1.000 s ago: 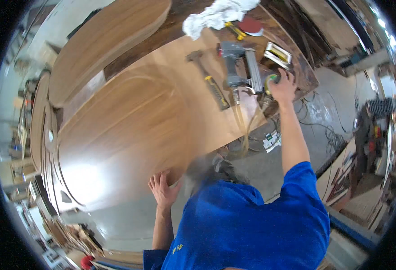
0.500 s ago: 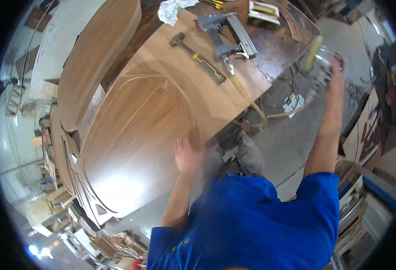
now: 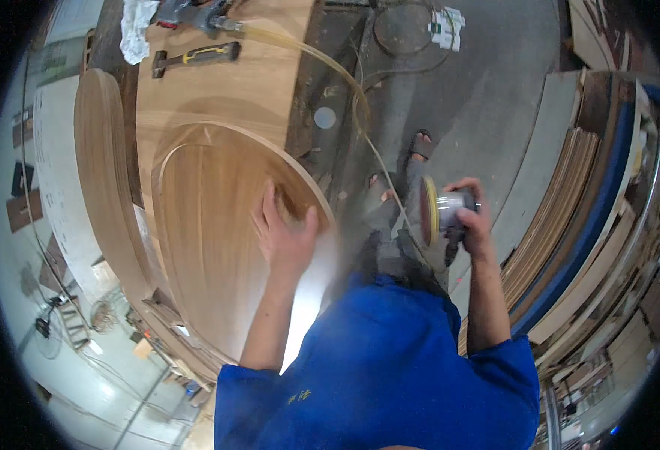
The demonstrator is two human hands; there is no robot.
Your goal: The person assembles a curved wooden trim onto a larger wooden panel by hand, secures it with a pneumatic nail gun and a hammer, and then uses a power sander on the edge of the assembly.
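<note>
My right hand [image 3: 477,225] grips an air-powered disc sander [image 3: 447,204] off to the right of the wooden panel, above the floor. Its round pad with a yellow edge [image 3: 432,210] is turned on its side and faces left, touching nothing. My left hand [image 3: 286,238] rests with spread fingers on the rounded oval wooden panel [image 3: 210,217], near its right edge. Under that panel lies a flat, pale wooden board [image 3: 270,82]. A hammer [image 3: 202,56] with a black and yellow handle is on the board, below a grey and red nail gun [image 3: 195,13].
A yellowish air hose [image 3: 307,49] runs from the nail gun over the board's edge toward the floor. Left of the panel stands a long curved wooden piece [image 3: 109,150]. Stacked boards [image 3: 551,202] lean at the right. A crumpled white cloth [image 3: 136,30] lies upper left.
My right hand has brought the sander from far right in closer to my body. My left hand has moved up onto the panel's surface. The view has turned, showing more of the right side.
</note>
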